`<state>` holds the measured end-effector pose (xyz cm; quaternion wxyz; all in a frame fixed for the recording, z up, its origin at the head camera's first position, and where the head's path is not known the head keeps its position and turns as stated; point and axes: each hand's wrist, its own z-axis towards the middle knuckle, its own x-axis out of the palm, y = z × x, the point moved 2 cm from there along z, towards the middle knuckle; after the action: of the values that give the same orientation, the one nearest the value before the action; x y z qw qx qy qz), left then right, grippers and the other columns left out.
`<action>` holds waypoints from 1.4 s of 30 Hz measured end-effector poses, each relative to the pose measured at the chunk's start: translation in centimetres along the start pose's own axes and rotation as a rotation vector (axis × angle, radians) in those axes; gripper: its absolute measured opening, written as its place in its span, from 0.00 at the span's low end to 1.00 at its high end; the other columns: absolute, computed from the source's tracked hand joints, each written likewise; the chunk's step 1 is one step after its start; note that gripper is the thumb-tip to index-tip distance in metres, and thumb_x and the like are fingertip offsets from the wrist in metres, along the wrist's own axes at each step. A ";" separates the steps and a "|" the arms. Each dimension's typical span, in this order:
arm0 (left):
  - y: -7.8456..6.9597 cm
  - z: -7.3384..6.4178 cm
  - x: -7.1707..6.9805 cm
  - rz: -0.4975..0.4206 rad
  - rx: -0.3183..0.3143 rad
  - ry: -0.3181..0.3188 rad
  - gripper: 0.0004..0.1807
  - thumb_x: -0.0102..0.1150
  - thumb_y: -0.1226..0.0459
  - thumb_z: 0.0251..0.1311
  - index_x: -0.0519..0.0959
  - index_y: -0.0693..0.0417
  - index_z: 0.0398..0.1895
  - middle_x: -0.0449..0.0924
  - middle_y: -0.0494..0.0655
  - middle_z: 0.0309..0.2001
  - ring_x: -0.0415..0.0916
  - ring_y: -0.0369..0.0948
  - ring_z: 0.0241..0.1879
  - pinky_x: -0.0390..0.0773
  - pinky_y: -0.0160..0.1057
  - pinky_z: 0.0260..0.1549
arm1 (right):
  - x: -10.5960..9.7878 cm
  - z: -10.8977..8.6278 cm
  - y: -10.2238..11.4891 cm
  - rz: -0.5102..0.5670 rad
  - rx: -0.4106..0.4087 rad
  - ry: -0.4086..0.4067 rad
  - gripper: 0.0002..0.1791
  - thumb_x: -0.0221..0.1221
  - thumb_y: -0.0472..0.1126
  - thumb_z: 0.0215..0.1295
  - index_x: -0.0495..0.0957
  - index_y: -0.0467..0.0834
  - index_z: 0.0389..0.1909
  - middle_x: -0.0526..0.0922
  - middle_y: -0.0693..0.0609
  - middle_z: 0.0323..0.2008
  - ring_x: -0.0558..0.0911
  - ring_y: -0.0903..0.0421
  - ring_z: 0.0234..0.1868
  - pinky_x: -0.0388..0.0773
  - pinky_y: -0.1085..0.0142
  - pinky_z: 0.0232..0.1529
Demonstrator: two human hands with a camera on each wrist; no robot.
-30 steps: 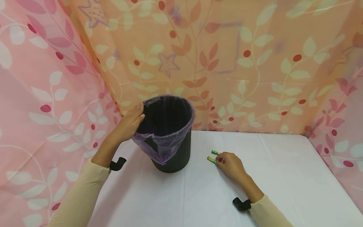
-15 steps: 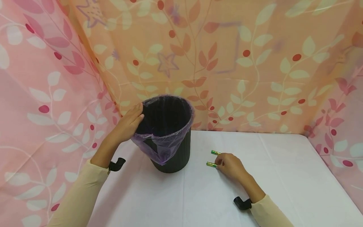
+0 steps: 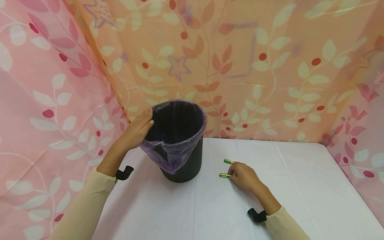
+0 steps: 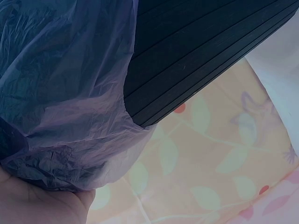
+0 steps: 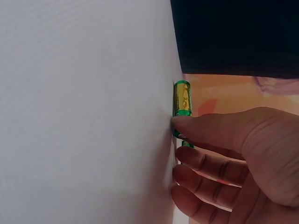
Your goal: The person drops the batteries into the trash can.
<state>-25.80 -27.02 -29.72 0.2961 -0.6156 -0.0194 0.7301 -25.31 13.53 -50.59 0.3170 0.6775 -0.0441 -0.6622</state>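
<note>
A black ribbed bin [image 3: 196, 158] lined with a thin purple plastic bag [image 3: 177, 160] stands on the white table. My left hand [image 3: 136, 131] rests along its left rim, fingers extended over the liner; the left wrist view shows the palm edge against the crinkled bag [image 4: 70, 116]. To the bin's right lie two green-and-gold batteries. My right hand [image 3: 244, 175] is low over the table with bent fingers. Its thumb is on the near battery [image 3: 223, 175], and its index finger reaches the right end of the far battery [image 3: 228, 161]. In the right wrist view the thumb crosses the battery [image 5: 183, 98], hiding part of it.
A white cloth covers the table [image 3: 216, 213]. Orange floral fabric [image 3: 240, 83] hangs behind the table, and pink floral fabric [image 3: 27, 140] hangs at the left. A black curved piece sits at each wrist.
The near battery has turned from slanting to nearly level in the head view, its left end swinging toward the person. The right hand has shifted slightly with it; the left hand stays on the rim.
</note>
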 end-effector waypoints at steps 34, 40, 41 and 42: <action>-0.1 0.0 -0.1 0.001 0.005 -0.003 0.31 0.35 0.60 0.80 0.49 0.72 0.77 0.42 0.65 0.79 0.38 0.58 0.79 0.38 0.55 0.77 | -1.8 -0.1 0.2 0.170 -0.077 -0.036 0.06 0.70 0.31 0.57 0.87 0.44 0.33 0.80 0.60 0.25 0.76 0.61 0.29 0.75 0.69 0.30; -0.2 0.0 -0.1 0.002 0.001 -0.007 0.31 0.36 0.60 0.80 0.49 0.72 0.77 0.43 0.66 0.79 0.39 0.58 0.79 0.38 0.54 0.77 | -1.9 -0.1 0.2 0.190 -0.072 -0.055 0.05 0.69 0.31 0.59 0.86 0.44 0.33 0.82 0.60 0.26 0.76 0.61 0.30 0.75 0.67 0.32; -0.2 0.0 -0.1 0.003 0.001 -0.005 0.31 0.36 0.60 0.80 0.49 0.72 0.77 0.43 0.66 0.79 0.39 0.58 0.79 0.38 0.53 0.77 | -1.9 -0.1 0.2 0.198 -0.072 -0.059 0.05 0.70 0.32 0.58 0.86 0.44 0.33 0.82 0.60 0.26 0.77 0.61 0.30 0.75 0.67 0.32; -0.3 0.0 -0.1 0.002 0.001 -0.004 0.31 0.36 0.60 0.80 0.49 0.72 0.77 0.43 0.66 0.79 0.39 0.58 0.79 0.38 0.53 0.77 | -2.0 -0.1 0.2 0.205 -0.074 -0.064 0.05 0.70 0.31 0.58 0.86 0.44 0.33 0.83 0.60 0.26 0.77 0.61 0.30 0.76 0.67 0.32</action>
<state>-25.72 -26.86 -29.49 0.2954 -0.6142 -0.0190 0.7316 -25.36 14.33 -48.80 0.4062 0.6360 -0.0989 -0.6487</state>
